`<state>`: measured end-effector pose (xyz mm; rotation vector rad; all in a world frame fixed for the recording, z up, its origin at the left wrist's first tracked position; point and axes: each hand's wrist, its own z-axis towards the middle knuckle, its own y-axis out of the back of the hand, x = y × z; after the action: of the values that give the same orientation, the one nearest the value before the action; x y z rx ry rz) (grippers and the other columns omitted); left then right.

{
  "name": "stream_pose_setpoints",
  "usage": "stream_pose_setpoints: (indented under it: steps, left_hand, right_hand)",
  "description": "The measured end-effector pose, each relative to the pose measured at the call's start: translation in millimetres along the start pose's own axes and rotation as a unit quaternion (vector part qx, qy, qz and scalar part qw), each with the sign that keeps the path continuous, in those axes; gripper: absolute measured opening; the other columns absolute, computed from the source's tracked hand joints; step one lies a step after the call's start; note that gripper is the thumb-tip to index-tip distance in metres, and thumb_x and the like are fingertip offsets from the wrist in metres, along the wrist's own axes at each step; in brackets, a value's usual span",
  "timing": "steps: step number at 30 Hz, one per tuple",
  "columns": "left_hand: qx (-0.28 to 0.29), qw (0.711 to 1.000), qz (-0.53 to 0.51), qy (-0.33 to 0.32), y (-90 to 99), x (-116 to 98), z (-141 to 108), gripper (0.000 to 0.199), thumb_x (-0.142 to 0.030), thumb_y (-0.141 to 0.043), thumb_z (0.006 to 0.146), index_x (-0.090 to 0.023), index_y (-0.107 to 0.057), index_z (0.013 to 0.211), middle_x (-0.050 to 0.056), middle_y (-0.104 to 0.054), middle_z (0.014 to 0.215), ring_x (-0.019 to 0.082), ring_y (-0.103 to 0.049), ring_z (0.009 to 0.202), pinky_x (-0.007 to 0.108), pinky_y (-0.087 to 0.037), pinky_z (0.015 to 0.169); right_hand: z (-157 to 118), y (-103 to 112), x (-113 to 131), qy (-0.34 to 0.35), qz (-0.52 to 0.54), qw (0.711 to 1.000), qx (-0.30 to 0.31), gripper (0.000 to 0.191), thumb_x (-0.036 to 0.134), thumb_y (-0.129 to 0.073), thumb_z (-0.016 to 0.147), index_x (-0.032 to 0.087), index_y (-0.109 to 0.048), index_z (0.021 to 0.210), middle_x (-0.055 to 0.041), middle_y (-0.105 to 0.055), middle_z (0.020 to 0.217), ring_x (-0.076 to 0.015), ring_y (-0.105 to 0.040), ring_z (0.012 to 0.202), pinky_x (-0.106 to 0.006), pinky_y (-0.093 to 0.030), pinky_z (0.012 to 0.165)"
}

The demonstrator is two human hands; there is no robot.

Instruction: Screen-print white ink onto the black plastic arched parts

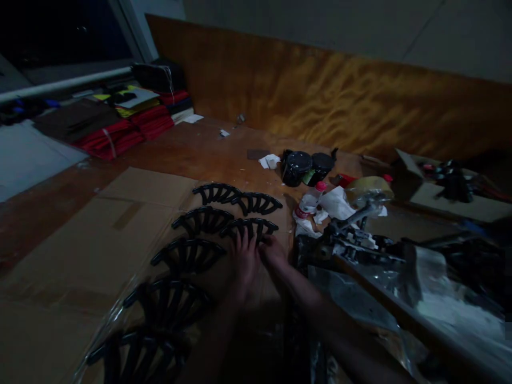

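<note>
Dark and blurred, a black curved part with several prongs (250, 226) lies on cardboard in front of me. My left hand (245, 257) rests at its near side, fingers stretched out and slightly apart over the prongs. Curled fingers of my right hand (273, 250) pinch at the right end of the same part; the fingertips are partly hidden. More such black pronged parts lie around it: a pair behind (218, 193), one just left (204, 220), and several in a row toward me, including one lower left (188, 255).
Flattened cardboard (88, 240) covers the left. To the right are a red-capped bottle (308, 204), a tape roll (370, 189), crumpled paper and tangled metal parts. Black containers (298, 166) stand behind. Red folded stacks (116, 136) sit far left; an open box (448, 200) stands far right.
</note>
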<state>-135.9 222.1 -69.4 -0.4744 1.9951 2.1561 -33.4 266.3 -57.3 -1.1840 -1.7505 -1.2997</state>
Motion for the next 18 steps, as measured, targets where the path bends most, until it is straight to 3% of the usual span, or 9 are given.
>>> stream_pose_setpoints:
  steps: [4, 7, 13, 18]
  left_hand:
    - [-0.017, 1.000, -0.004, 0.020, -13.8, 4, -12, 0.052, -0.024, -0.039, 0.097, -0.016, -0.046, 0.148, 0.010, -0.030, 0.162, 0.032, -0.019, 0.152, 0.055, -0.023, 0.121]
    - [-0.004, 1.000, 0.003, 0.019, -18.6, 6, -8, 0.051, -0.025, -0.038, 0.098, -0.020, -0.046, 0.148, 0.008, -0.032, 0.162, 0.033, -0.021, 0.151, 0.058, -0.020, 0.121]
    - [0.023, 0.999, 0.024, 0.030, -14.0, 1, 8, 0.047, -0.034, -0.039, 0.100, -0.027, -0.051, 0.144, 0.007, -0.039, 0.158, 0.035, -0.025, 0.149, 0.067, -0.016, 0.118]
    - [0.025, 0.997, 0.012, 0.074, -12.3, -7, 14, 0.046, -0.043, -0.045, 0.098, -0.026, -0.057, 0.139, 0.010, -0.045, 0.155, 0.037, -0.031, 0.146, 0.070, -0.022, 0.114]
  right_hand:
    - [-12, 0, -2, 0.005, -0.085, 0.996, -0.022, 0.050, 0.022, -0.058, 0.077, 0.018, -0.063, 0.126, -0.0112, -0.060, 0.131, -0.0263, -0.056, 0.123, -0.040, -0.039, 0.110]
    - [-15, -2, -1, 0.016, -0.117, 0.993, -0.001, 0.054, 0.023, -0.056, 0.081, 0.018, -0.058, 0.135, -0.0118, -0.049, 0.145, -0.0278, -0.049, 0.131, -0.042, -0.035, 0.113]
    - [-15, -9, 5, -0.025, -0.142, 0.989, 0.017, 0.051, 0.030, -0.057, 0.086, 0.018, -0.057, 0.136, -0.0136, -0.047, 0.147, -0.0324, -0.043, 0.137, -0.047, -0.034, 0.113]
    - [-20, -9, 6, -0.022, -0.129, 0.991, 0.012, 0.053, 0.032, -0.057, 0.087, 0.016, -0.056, 0.138, -0.0152, -0.044, 0.150, -0.0325, -0.044, 0.136, -0.046, -0.035, 0.112]
